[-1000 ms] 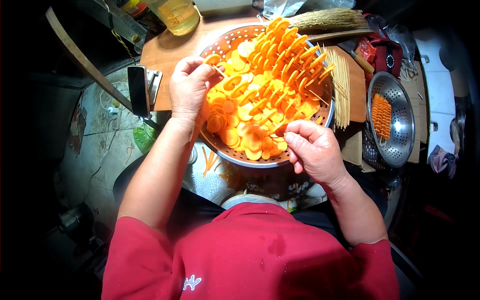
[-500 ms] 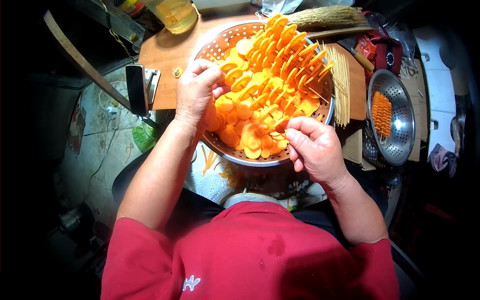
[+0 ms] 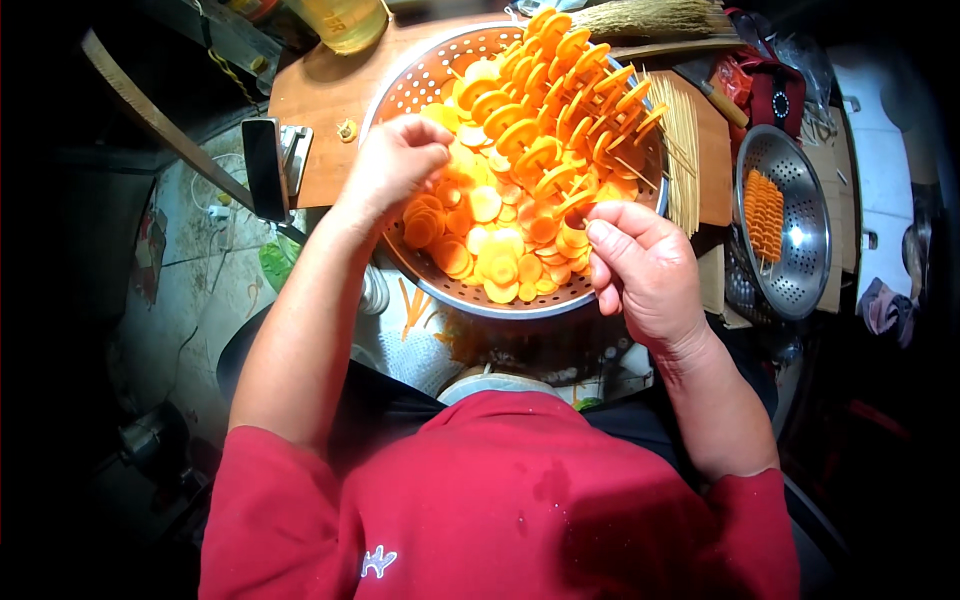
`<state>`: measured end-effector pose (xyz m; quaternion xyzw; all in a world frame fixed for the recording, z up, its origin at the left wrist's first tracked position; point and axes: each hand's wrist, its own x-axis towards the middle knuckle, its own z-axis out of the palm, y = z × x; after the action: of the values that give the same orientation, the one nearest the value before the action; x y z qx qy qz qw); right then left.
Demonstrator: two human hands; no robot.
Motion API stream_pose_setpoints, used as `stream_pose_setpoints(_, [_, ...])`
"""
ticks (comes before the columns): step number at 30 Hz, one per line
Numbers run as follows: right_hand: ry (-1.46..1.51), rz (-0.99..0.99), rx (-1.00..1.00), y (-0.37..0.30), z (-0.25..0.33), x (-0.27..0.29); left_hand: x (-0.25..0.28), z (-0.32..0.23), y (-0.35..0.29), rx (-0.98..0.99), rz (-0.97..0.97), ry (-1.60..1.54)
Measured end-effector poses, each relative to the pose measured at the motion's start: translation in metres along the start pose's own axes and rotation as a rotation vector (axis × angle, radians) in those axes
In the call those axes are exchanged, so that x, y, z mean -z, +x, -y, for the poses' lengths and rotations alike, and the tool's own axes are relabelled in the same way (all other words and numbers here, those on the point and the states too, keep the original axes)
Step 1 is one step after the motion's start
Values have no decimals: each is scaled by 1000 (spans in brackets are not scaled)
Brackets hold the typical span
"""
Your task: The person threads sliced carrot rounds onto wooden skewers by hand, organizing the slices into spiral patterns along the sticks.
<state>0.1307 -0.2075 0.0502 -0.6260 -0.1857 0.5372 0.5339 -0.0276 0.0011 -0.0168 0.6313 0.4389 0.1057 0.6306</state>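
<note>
A big colander (image 3: 480, 300) in front of me is heaped with loose round carrot slices (image 3: 500, 245). Skewers threaded with carrot slices (image 3: 575, 75) lie in a raised stack across its far right part. My right hand (image 3: 645, 265) pinches the near end of a skewer of carrot slices (image 3: 535, 152), thumb against index finger. Over the colander's left rim, my left hand (image 3: 400, 165) is closed, thumb and fingertips together and apart from that skewer. Whatever may be between those fingertips is hidden.
Bare bamboo skewers (image 3: 683, 150) lie right of the colander. Farther right, a smaller metal colander (image 3: 795, 260) holds finished carrot skewers (image 3: 763, 215). A phone (image 3: 264, 170) stands at the left. A yellowish container (image 3: 345, 22) and a straw brush (image 3: 650, 17) are at the back.
My left hand has come away from the skewer's far end and moved slightly left. My right hand keeps its pinch and has shifted slightly right and up with the skewer.
</note>
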Motion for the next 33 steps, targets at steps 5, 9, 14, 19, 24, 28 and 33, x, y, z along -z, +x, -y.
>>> stream_pose_setpoints(5, [-35,3,-23,-1,-2,-1,-35,8,-18,-317,23,816])
stream_pose_setpoints(9, [-45,6,-21,-2,-2,-1,-40,7,-20,-206,68,960])
stream_pose_setpoints(14, [-64,11,-10,-2,0,-1,-35,12,-12,-211,36,810])
stream_pose_setpoints(19, [-37,3,2,-1,0,1,-27,-12,-17,55,387,480])
stream_pose_setpoints(24, [-44,11,-15,-1,1,-2,-38,-20,-33,-1,482,672])
stream_pose_setpoints(28, [-34,16,-23,-1,1,-3,-40,-17,-38,67,504,671])
stream_pose_setpoints(33, [-45,23,-27,0,0,-2,-37,-6,-34,20,509,598])
